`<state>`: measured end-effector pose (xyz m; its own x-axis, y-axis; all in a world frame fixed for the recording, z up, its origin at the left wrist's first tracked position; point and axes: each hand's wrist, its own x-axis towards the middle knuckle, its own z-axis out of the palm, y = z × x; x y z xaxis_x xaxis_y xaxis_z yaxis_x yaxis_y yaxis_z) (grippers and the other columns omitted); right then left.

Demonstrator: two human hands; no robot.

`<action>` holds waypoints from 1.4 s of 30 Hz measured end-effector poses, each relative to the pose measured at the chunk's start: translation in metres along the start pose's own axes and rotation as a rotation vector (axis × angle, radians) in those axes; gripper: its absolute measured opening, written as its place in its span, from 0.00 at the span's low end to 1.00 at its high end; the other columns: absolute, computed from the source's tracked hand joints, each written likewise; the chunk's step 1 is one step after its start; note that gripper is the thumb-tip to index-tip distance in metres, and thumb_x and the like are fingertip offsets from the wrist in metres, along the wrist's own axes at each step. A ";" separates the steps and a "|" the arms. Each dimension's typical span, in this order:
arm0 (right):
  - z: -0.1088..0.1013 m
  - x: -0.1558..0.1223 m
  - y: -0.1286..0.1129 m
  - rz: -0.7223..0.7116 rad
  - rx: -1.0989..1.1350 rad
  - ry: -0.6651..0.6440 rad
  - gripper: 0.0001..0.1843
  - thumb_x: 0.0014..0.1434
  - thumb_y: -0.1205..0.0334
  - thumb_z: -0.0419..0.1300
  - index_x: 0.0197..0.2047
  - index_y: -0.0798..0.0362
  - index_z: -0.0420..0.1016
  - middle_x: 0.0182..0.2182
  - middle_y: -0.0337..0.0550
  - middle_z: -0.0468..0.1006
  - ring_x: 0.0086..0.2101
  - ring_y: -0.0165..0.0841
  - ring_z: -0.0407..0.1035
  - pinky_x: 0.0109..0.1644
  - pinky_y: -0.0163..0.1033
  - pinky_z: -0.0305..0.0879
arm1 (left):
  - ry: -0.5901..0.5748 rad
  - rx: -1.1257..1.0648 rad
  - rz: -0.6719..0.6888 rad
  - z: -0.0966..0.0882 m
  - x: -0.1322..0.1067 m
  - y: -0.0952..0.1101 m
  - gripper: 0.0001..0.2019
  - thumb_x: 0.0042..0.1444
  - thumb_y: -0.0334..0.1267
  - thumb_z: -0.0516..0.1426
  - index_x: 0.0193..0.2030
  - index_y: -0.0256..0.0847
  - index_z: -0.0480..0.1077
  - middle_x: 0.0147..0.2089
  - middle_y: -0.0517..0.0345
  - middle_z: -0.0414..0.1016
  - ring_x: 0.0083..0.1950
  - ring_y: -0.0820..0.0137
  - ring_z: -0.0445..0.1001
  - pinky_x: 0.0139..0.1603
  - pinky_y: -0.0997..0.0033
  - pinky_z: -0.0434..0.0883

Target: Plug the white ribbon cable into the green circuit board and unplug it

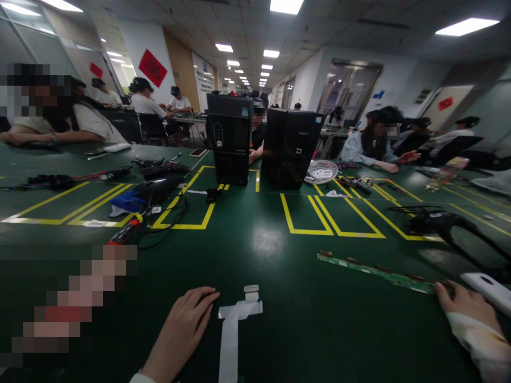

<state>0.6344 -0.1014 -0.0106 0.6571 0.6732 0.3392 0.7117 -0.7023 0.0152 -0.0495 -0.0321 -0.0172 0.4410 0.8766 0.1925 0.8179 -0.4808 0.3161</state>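
Note:
My left hand [181, 330] lies on the green table with its fingers stretched out and holds nothing. Just right of its fingertips is a white flat ribbon cable [229, 346], with a short crosspiece and a small connector at its far end. At the right, my right hand [469, 306] grips the near end of a long, narrow green circuit board [375, 272]. Several brownish connectors line the board's upper edge. The fingertips on the far side of that hand are partly hidden.
Two black computer towers [231, 141] stand at the table's middle. A red-and-black tool [126, 232] lies near a blurred-out patch at left. Cables and a blue item [128, 202] lie beyond. A white device [489, 292] and black frame [451, 223] are at right. Other people sit around.

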 end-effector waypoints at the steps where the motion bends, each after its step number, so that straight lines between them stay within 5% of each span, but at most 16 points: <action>1: -0.001 -0.002 -0.007 0.013 0.014 -0.032 0.44 0.61 0.42 0.31 0.51 0.70 0.73 0.37 0.75 0.71 0.36 0.48 0.69 0.37 0.49 0.58 | 0.000 0.001 -0.001 -0.001 0.000 0.001 0.17 0.61 0.37 0.50 0.56 0.49 0.67 0.56 0.56 0.68 0.56 0.62 0.68 0.54 0.55 0.67; 7: -0.011 -0.021 -0.073 -0.058 0.082 -0.114 0.32 0.64 0.50 0.40 0.57 0.64 0.68 0.49 0.68 0.67 0.45 0.46 0.66 0.43 0.45 0.59 | 0.010 -0.013 0.001 -0.003 0.002 0.002 0.17 0.61 0.38 0.50 0.56 0.48 0.67 0.56 0.55 0.68 0.55 0.62 0.68 0.54 0.55 0.67; 15: -0.027 -0.069 -0.196 -0.349 0.097 -0.038 0.25 0.63 0.52 0.44 0.56 0.55 0.68 0.50 0.55 0.68 0.44 0.44 0.63 0.42 0.45 0.61 | 0.012 -0.005 0.004 -0.006 0.002 0.006 0.17 0.62 0.37 0.49 0.55 0.47 0.68 0.55 0.55 0.69 0.55 0.62 0.68 0.54 0.55 0.67; 20: -0.042 -0.111 -0.248 -0.493 0.091 0.015 0.24 0.63 0.49 0.45 0.55 0.53 0.68 0.50 0.52 0.68 0.44 0.43 0.62 0.40 0.44 0.60 | 0.024 -0.003 0.008 -0.008 0.003 0.008 0.17 0.61 0.36 0.49 0.55 0.48 0.68 0.55 0.55 0.69 0.54 0.62 0.68 0.54 0.56 0.67; 27: -0.066 -0.147 -0.278 -0.509 0.070 0.065 0.28 0.63 0.46 0.44 0.58 0.55 0.65 0.48 0.55 0.70 0.42 0.44 0.64 0.36 0.44 0.62 | 0.028 -0.009 0.020 -0.008 0.005 0.009 0.16 0.62 0.36 0.49 0.54 0.47 0.68 0.54 0.55 0.69 0.54 0.62 0.68 0.54 0.55 0.67; 42: -0.076 -0.179 -0.301 -0.626 0.293 0.010 0.27 0.63 0.47 0.45 0.57 0.54 0.65 0.52 0.58 0.66 0.45 0.46 0.64 0.40 0.48 0.65 | 0.031 -0.008 0.021 -0.006 0.003 0.007 0.16 0.62 0.37 0.49 0.55 0.47 0.68 0.54 0.54 0.69 0.55 0.62 0.68 0.54 0.55 0.66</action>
<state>0.2840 -0.0277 -0.0047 0.0993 0.9285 0.3577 0.9950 -0.0898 -0.0433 -0.0446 -0.0324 -0.0093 0.4461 0.8657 0.2273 0.8055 -0.4990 0.3196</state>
